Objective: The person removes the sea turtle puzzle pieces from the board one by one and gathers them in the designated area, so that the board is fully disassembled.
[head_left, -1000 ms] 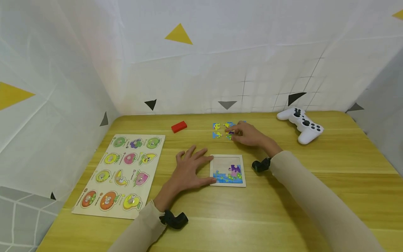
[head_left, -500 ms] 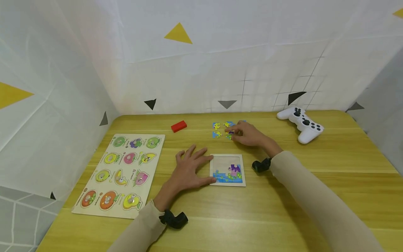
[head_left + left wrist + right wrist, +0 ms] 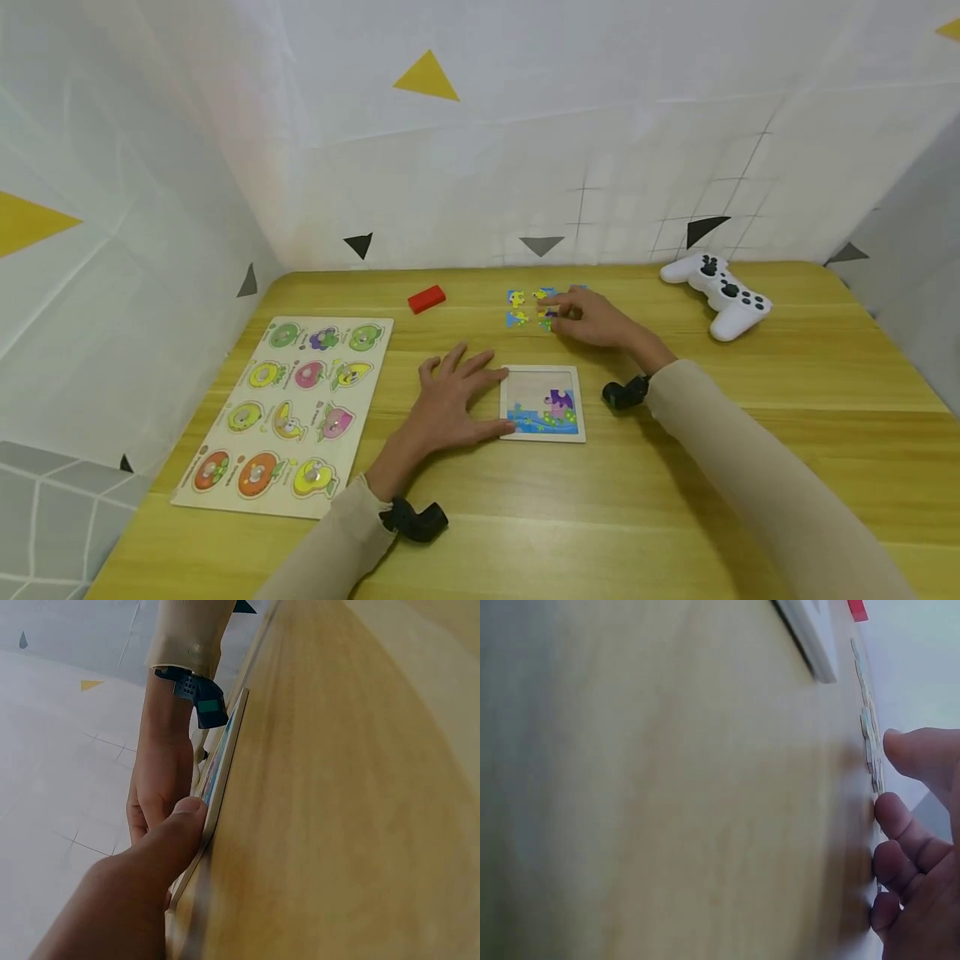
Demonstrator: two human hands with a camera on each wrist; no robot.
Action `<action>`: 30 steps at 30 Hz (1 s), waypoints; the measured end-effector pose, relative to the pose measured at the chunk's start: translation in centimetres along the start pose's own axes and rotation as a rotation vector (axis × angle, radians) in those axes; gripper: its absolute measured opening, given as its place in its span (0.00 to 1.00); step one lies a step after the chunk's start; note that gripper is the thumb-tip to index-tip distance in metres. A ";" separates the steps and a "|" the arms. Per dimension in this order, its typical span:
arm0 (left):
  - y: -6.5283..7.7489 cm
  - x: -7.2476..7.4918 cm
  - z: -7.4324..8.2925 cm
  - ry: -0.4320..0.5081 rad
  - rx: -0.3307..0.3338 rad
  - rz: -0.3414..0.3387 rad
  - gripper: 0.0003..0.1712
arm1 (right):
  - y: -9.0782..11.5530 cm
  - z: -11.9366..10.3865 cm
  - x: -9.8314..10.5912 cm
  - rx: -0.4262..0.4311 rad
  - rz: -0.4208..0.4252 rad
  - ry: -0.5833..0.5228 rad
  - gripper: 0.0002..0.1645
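- White cloth printed with triangles is hung behind the far edge of the wooden bench and along its sides.
- Puzzle frame is laid flat near mid-bench, well in from the far edge. Its near side is filled with blue pieces; purple and pink ones are seated by its right rim.
- Left hand is held with fingers spread; the frame's far left corner is touched by the index finger, the left rim near the close corner by the thumb.
- Right hand is placed over the loose puzzle pieces near the far edge, index extended, other fingers bent. Whether a piece is pinched cannot be told.
- Red block is set left of those pieces, near the far edge.
- White game controller is rested near the far right corner.
- Fruit board is laid along the left edge.
- Black devices are worn at both wrists, by beige sleeves.
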State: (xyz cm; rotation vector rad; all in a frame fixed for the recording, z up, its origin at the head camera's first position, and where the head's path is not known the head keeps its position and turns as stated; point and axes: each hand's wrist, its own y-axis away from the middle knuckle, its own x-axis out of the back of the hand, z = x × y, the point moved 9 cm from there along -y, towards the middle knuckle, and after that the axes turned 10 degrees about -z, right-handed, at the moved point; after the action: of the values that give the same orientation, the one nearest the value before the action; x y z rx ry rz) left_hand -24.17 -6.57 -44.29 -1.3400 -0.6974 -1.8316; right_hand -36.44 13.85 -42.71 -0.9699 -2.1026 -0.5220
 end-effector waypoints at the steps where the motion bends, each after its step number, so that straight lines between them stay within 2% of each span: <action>1: 0.0 0.0 0.0 0.000 0.000 0.000 0.46 | 0.0 0.0 0.0 0.003 0.002 -0.008 0.26; 9: -0.1 0.2 0.0 -0.001 0.001 0.000 0.46 | 0.6 -0.2 0.0 0.004 -0.001 -0.092 0.24; 19: 0.0 0.2 0.0 -0.006 0.003 0.001 0.46 | 2.9 -0.6 0.1 -0.015 0.077 -0.154 0.21; 24: 0.0 0.2 0.0 -0.002 0.004 -0.004 0.46 | 3.9 -1.5 0.1 0.013 0.109 -0.191 0.19; 30: 0.0 0.3 0.1 -0.002 -0.005 0.006 0.46 | 4.6 -2.9 -0.4 0.064 0.095 -0.191 0.20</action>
State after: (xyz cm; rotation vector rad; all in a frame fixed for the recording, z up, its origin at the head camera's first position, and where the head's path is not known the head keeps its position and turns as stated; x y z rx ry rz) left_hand -24.15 -6.57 -43.98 -1.3464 -0.6897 -1.8281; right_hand -31.35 14.80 -40.96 -1.1142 -2.2135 -0.3227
